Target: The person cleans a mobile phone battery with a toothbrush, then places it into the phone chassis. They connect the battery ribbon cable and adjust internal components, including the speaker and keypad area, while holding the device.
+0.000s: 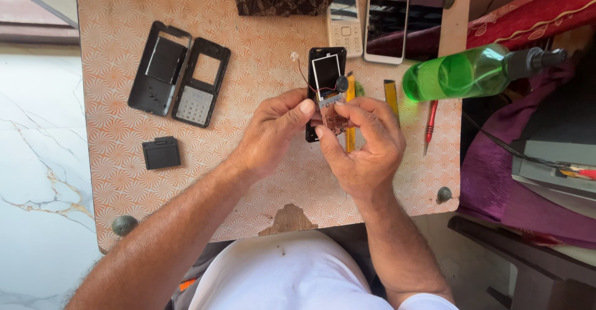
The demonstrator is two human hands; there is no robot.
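Over a small table with an orange-and-white patterned top (pixel 248 68), both hands are working on a stripped black keypad phone with its small screen and brown circuit board exposed (pixel 326 77). The left hand (pixel 273 133) is pinching the phone's lower left edge, thumb pressing against the frame. The right hand (pixel 363 145) is closing its thumb and fingers around the circuit board at the phone's lower end (thin red wires are trailing from the upper left of the frame). The phone is sitting just above table centre, held between the two hands.

To the left are lying two black plastic phone shell halves (pixel 180 74) side by side, with a small black battery (pixel 161 153) below them. A green plastic bottle (pixel 462 72) is lying on its side at the right, and a red-handled screwdriver (pixel 430 121) is resting beneath it.
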